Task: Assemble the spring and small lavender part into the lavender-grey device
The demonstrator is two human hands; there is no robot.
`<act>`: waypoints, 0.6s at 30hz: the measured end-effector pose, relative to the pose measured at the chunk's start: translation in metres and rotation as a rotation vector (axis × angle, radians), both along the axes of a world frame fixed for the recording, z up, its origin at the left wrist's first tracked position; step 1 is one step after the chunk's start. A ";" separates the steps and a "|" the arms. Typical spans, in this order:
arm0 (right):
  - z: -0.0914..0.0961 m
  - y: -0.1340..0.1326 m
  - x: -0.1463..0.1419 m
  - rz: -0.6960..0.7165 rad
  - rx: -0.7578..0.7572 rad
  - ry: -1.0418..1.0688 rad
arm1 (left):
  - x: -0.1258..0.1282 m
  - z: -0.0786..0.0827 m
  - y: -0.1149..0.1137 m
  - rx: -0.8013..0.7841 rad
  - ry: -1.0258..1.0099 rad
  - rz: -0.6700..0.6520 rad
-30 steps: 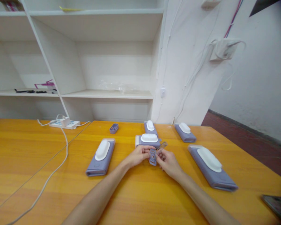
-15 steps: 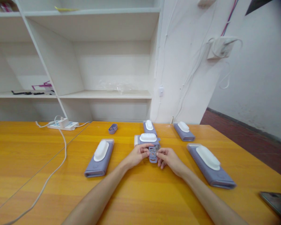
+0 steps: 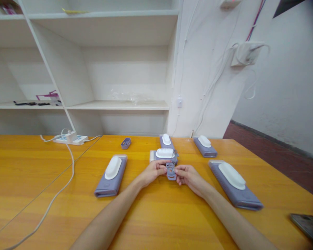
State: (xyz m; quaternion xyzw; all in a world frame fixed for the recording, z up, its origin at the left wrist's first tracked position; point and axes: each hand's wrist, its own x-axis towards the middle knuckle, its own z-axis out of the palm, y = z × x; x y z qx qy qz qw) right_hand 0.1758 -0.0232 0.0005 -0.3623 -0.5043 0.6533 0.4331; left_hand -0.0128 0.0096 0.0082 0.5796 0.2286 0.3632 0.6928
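My left hand [image 3: 153, 172] and my right hand [image 3: 189, 177] meet at the middle of the table. Between them is a small purple-grey plastic plate with cut-out slots [image 3: 171, 172], pinched at its sides by the fingers of both hands. Something thin and greyish shows at its top, too small to make out. Just behind the fingers lies a purple pack topped by a white oval piece with a ridged edge [image 3: 165, 153]. My left fingertips overlap the front of that pack in the view; whether they touch it I cannot tell.
Similar purple packs with white oval tops lie at the left [image 3: 113, 167], right [image 3: 232, 176], back right [image 3: 204, 141] and back middle [image 3: 166, 139]. A small purple oval frame [image 3: 125, 143] sits behind. A power strip [image 3: 78, 139] with a white cable is back left; a phone [image 3: 307, 225] lies front right.
The slotted plate has shifted slightly right and tilted a little in my fingers. My right fingers have drawn up closer together. The packs have not moved.
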 end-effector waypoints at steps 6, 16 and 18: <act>0.001 -0.001 0.000 0.024 0.001 0.029 | -0.001 0.002 -0.002 -0.002 -0.011 0.016; -0.004 0.002 0.000 -0.025 0.019 0.022 | 0.000 0.005 -0.004 0.008 0.009 0.038; -0.005 0.001 -0.002 -0.071 0.036 0.028 | 0.002 0.004 -0.005 0.012 -0.013 0.080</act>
